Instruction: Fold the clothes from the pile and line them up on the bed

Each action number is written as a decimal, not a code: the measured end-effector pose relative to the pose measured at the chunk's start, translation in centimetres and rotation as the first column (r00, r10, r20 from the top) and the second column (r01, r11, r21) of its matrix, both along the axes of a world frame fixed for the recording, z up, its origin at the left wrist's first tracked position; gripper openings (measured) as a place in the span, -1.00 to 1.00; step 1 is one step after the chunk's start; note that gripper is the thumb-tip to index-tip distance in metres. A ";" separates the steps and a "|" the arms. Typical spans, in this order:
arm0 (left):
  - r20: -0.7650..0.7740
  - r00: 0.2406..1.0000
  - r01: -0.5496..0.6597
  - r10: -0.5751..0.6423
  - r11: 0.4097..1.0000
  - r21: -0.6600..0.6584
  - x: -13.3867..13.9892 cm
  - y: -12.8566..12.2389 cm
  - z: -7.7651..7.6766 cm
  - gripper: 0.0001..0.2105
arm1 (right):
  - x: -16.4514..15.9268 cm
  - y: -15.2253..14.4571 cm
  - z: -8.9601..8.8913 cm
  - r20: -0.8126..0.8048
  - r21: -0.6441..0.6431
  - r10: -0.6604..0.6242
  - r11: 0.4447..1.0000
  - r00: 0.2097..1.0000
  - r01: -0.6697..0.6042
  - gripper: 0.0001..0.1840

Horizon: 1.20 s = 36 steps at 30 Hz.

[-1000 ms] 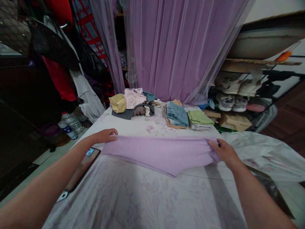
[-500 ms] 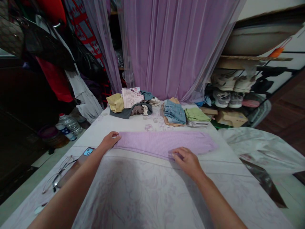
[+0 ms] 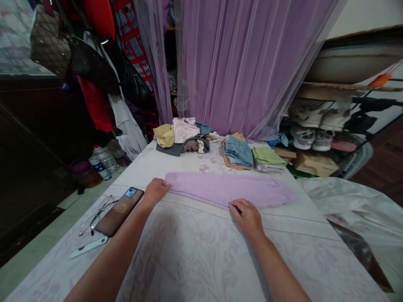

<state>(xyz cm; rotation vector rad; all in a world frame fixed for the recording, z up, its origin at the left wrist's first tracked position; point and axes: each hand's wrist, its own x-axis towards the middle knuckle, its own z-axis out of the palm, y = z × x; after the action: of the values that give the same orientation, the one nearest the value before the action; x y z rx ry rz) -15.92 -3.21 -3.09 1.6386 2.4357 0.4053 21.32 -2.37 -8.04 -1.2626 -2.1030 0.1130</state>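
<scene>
Lilac ribbed pants (image 3: pixel 217 188) lie flat and folded lengthwise across the bed-like surface in front of me. At their narrow left end, my left hand (image 3: pixel 156 189) pinches the lower corner between thumb and fingers. My right hand (image 3: pixel 247 216) is closed at the lower edge, with its fingertips on the fabric where it bulges nearest me. The far right end of the pants is slightly gathered and touched by neither hand.
Behind the pants sit a loose clothes pile (image 3: pixel 185 136), folded denim (image 3: pixel 238 151) and a folded green garment (image 3: pixel 268 156). A phone (image 3: pixel 119 212), glasses (image 3: pixel 99 214) and a pale-blue strip-shaped object (image 3: pixel 89 247) lie left. Shoes (image 3: pixel 311 136) fill a rack at right.
My left hand has slid from the upper part of the pants' left end down to its lower corner. My right hand stays at the lower edge. The camera view has turned left.
</scene>
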 end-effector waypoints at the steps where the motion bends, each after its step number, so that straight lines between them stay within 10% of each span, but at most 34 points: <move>1: 0.002 1.000 -0.003 0.003 1.000 0.007 0.2 -0.1 0.0 -0.73 | -0.1 -0.1 0.0 0.005 0.017 -0.004 1.000 1.000 0.004 -0.74; 36: 0.070 0.997 -0.027 0.030 0.999 -0.045 -0.4 -0.4 1.0 -0.83 | -0.4 -1.5 0.2 0.014 0.071 0.036 0.997 0.999 -0.037 -0.76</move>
<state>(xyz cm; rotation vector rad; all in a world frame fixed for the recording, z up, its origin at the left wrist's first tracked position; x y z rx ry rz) -16.32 -3.57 -2.08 1.5469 2.4013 0.4034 20.91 -3.85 -7.88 -1.1869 -2.1227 0.0458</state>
